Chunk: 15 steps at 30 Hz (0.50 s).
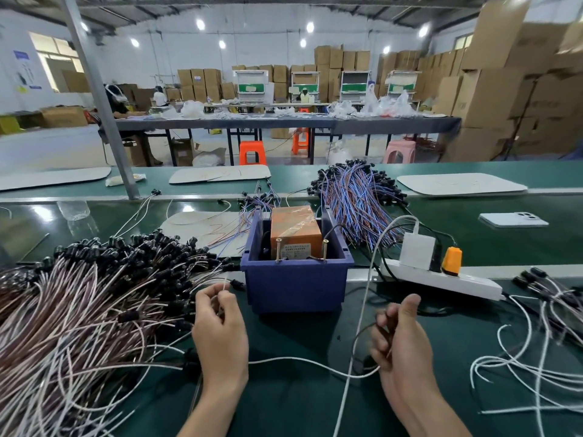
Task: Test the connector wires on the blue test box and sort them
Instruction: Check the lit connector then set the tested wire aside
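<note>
Right hand clamped on dark wire, left hand pinching pale wire, box beyond

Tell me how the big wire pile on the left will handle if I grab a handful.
Likely floppy: the thin strands in the wire pile curve and droop every way. Probably tangle-prone: they cross and overlap, so neighbours may drag along. Probably light, though the black connectors bunched along one edge may make that end swing down.
</note>
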### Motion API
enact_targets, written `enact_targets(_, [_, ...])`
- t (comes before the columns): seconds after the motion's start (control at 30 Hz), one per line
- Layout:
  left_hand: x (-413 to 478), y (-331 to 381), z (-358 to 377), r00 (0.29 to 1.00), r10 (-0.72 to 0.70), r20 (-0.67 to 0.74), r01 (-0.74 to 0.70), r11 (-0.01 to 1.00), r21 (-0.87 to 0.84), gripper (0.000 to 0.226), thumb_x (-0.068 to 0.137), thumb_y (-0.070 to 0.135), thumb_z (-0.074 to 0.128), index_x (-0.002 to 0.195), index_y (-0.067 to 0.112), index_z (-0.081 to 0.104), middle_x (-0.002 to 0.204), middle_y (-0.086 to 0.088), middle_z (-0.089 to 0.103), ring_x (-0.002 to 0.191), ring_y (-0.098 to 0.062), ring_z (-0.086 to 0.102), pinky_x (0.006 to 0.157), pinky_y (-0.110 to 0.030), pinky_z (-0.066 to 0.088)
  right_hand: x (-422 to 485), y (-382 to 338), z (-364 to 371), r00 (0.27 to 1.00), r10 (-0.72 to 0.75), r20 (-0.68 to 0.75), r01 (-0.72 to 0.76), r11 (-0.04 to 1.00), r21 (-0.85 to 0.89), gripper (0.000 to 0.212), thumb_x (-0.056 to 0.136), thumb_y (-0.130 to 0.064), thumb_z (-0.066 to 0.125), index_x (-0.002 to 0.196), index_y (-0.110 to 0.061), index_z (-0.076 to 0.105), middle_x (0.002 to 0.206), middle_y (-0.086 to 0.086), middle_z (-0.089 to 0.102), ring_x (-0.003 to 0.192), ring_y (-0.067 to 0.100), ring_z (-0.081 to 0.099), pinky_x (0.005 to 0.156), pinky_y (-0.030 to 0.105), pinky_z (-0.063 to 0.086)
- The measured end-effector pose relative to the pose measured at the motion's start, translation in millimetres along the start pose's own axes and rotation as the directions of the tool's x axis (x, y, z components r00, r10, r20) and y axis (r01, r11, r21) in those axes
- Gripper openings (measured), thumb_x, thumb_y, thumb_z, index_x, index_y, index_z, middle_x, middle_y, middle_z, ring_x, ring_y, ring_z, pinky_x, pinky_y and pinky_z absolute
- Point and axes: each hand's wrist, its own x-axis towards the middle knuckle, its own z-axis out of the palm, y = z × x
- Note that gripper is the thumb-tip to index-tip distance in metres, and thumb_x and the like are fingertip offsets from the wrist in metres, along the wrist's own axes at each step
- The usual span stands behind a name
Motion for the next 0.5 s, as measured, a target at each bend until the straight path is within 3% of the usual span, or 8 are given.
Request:
enact_targets(0.07, [0,0,0,1.000,0.003,0.002,-0.003,1.000,-0.001,0.014,0.101,0.020,0.047,0.095,0.027,0.057,0.074,0.001,0.059,0.056,-0.005,0.049,0.058,-0.027,0.041,0,1,0,1.000,-0.016,0.002,0.016,1.000,0.000,0.050,0.085,-0.064,0.048,0.084,-0.014,0.050,0.058,-0.008,0.044,0.038,0.003,0.030,0.029,0.016,0.021])
enact_targets(0.17, [-3,3,1,1.000,0.030,0.002,-0.030,1.000,-0.002,0.015,0.102,0.018,0.047,0.095,0.027,0.056,0.069,0.003,0.056,0.051,-0.004,0.047,0.052,-0.017,0.039,3,6,-1,1.000,-0.021,-0.005,0.020,0.998,-0.054,0.044,0.088,-0.056,0.054,0.096,-0.013,0.056,0.057,-0.011,0.043,0.039,0.002,0.030,0.030,0.016,0.022])
enact_targets(0.27, [-6,5,0,0.999,0.047,-0.004,-0.047,0.999,-0.012,0.016,0.102,0.017,0.046,0.094,0.028,0.055,0.064,0.006,0.054,0.047,-0.004,0.045,0.046,-0.015,0.036,8,14,-2,1.000,0.014,0.028,-0.009,0.987,-0.163,0.016,0.103,-0.022,0.055,0.115,-0.015,0.063,0.052,-0.008,0.042,0.039,0.003,0.033,0.032,0.016,0.026])
enact_targets(0.33, [-6,5,-1,0.998,0.055,0.007,-0.055,0.998,-0.018,0.017,0.103,0.018,0.046,0.094,0.029,0.055,0.061,0.008,0.052,0.045,-0.005,0.043,0.044,-0.015,0.034,8,18,-2,0.998,0.026,0.055,-0.011,0.968,-0.250,0.022,0.104,-0.011,0.052,0.120,-0.020,0.065,0.053,-0.006,0.043,0.041,0.003,0.035,0.034,0.016,0.029])
enact_targets(0.5, [-9,4,-1,0.993,0.109,0.055,-0.109,0.994,-0.005,0.016,0.102,0.022,0.045,0.095,0.032,0.054,0.065,0.016,0.061,0.046,-0.005,0.044,0.043,-0.017,0.034,2,20,0,0.991,-0.065,0.120,0.100,0.942,-0.320,0.019,0.103,-0.020,0.055,0.115,-0.026,0.068,0.064,-0.003,0.063,0.038,0.003,0.032,0.034,0.016,0.027])
